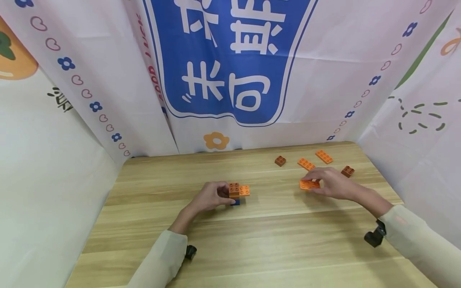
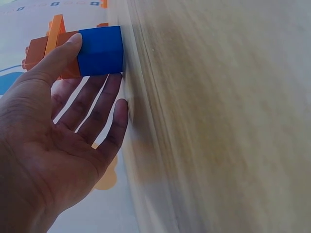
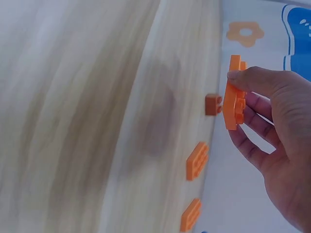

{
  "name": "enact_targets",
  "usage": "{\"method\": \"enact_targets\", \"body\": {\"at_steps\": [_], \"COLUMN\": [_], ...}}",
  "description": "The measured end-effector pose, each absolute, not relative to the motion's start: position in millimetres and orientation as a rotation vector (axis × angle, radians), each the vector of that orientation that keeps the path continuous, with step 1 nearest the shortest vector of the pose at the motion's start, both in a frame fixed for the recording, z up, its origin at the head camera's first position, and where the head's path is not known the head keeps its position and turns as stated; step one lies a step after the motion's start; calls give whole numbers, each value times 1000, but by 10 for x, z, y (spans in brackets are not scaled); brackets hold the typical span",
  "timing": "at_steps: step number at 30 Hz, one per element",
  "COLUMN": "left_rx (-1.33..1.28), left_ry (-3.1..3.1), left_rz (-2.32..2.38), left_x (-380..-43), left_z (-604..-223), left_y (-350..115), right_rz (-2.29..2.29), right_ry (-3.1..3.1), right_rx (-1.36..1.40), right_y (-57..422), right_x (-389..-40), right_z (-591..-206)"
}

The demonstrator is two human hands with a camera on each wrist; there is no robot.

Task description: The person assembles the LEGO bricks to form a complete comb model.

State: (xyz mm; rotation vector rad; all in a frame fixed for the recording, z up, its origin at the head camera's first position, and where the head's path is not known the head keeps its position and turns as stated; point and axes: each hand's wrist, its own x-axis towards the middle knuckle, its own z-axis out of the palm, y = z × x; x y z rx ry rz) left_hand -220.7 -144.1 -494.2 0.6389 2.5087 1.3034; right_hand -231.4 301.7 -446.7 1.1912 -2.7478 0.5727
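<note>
I had the left hand [image 1: 212,197] pinching a brown, orange and blue plastic brick stack [image 1: 234,189] on or just above the wood-grain table [image 1: 268,248], seemingly to steady it. The right hand [image 1: 334,185] pinched a flat orange studded plastic plate [image 1: 308,185] by its sides, probably keeping its underside free; two loose orange plates [image 1: 324,157] and two square brown bricks [image 1: 280,161] around it were possible snags.

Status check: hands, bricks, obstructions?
Left hand grips the brick stack. Right hand pinches an orange plate, not yet on the stack. Loose bricks toward the far edge, none between the hands.
</note>
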Motion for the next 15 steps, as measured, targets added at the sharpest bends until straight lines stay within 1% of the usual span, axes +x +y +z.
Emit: {"method": "enact_targets", "body": {"at_steps": [9,15], "left_rx": [634,641], "left_ry": [2515,2514], "left_rz": [1267,1261], "left_x": [-2206,-2216], "left_z": [-4923,-4912], "left_y": [-1441,-1437], "right_rz": [590,627], "right_ry": [-2750,-2717], "right_rx": [1232,1277], "right_y": [2813,2688], "right_x": [-2331,-2369], "right_z": [-4365,-4366]}}
